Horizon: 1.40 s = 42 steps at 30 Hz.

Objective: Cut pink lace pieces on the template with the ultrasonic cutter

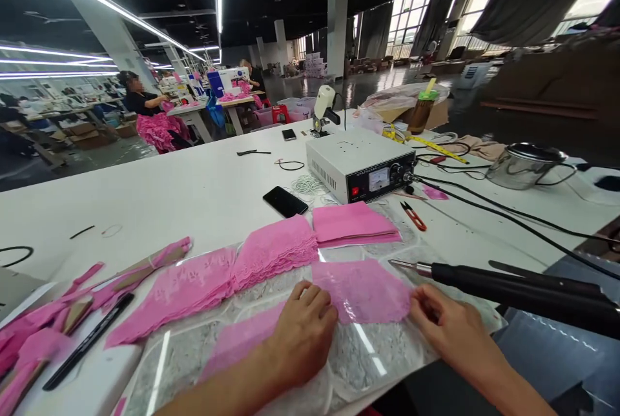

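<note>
A thin, pale pink fabric piece (365, 290) lies flat on a clear-covered, stone-patterned mat (361, 364). My left hand (305, 332) is closed at its left edge, with curled fingers that hide the fingertips. At the right edge, my right hand (448, 322) pinches the fabric between thumb and finger. Another pale pink piece (247, 338) lies partly under my left wrist. Beyond my hands are a stack of scalloped lace pieces (276, 251), a stack of patterned pink pieces (194, 287) and a stack of plain pink pieces (356, 223). A black pen-like tool with a metal tip (465, 277) sits above my right hand.
A control box with a dial (363, 161) stands behind the stacks, its cable running right. Nearby are a black phone (285, 201), red thread snips (414, 216) and a glass pot (523, 167). A black marker (90, 342) and pink strips (43, 332) lie left.
</note>
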Each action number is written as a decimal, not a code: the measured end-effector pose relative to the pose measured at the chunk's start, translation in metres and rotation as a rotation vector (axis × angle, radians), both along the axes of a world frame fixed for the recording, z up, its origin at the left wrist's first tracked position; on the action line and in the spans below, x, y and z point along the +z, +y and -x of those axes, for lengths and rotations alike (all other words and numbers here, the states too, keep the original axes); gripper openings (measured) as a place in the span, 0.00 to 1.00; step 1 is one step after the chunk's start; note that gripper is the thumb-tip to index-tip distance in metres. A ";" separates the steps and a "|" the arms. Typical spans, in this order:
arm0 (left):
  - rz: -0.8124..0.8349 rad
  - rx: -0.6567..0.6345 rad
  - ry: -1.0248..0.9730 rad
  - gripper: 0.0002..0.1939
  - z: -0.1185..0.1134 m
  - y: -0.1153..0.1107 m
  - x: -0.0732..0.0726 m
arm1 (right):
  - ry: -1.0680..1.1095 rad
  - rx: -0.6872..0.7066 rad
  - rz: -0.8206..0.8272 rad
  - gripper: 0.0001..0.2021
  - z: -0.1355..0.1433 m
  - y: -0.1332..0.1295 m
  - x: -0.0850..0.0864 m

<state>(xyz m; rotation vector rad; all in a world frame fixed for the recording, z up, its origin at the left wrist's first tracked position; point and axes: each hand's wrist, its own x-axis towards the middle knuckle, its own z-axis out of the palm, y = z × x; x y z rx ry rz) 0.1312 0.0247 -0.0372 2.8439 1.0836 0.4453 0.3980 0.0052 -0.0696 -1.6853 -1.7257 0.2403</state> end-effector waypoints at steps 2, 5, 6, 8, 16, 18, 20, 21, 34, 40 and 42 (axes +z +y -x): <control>0.011 -0.060 0.006 0.08 0.000 -0.005 0.000 | -0.016 -0.045 0.085 0.10 -0.009 -0.010 -0.008; 0.036 -0.109 -0.002 0.09 0.001 -0.005 0.004 | -0.014 -0.097 0.212 0.11 -0.021 -0.014 -0.006; 0.045 -0.117 -0.012 0.11 0.001 -0.004 0.005 | -0.011 -0.105 0.257 0.11 -0.025 -0.014 -0.004; 0.075 -0.124 -0.031 0.17 0.000 -0.002 0.007 | -0.009 -0.108 0.346 0.12 -0.030 -0.013 -0.002; 0.290 -0.080 -0.034 0.03 -0.002 0.004 0.007 | -0.025 -0.125 0.439 0.14 -0.031 -0.010 0.005; 0.318 -0.117 -0.048 0.04 0.001 0.001 0.010 | -0.039 -0.140 0.445 0.14 -0.032 -0.011 0.009; 0.351 -0.148 -0.082 0.06 0.006 -0.001 0.014 | -0.054 -0.148 0.437 0.14 -0.034 -0.013 0.012; 0.364 -0.162 -0.098 0.08 0.009 -0.001 0.016 | -0.060 -0.148 0.431 0.14 -0.035 -0.014 0.013; 0.234 0.083 -0.078 0.08 -0.007 0.083 0.027 | -0.084 0.300 0.023 0.11 0.013 0.055 0.029; 0.293 0.151 0.011 0.15 -0.027 0.151 0.027 | -0.174 0.255 0.036 0.11 0.022 0.112 0.033; 0.334 0.142 0.031 0.15 -0.028 0.157 0.023 | -0.200 0.243 0.053 0.11 0.016 0.116 0.032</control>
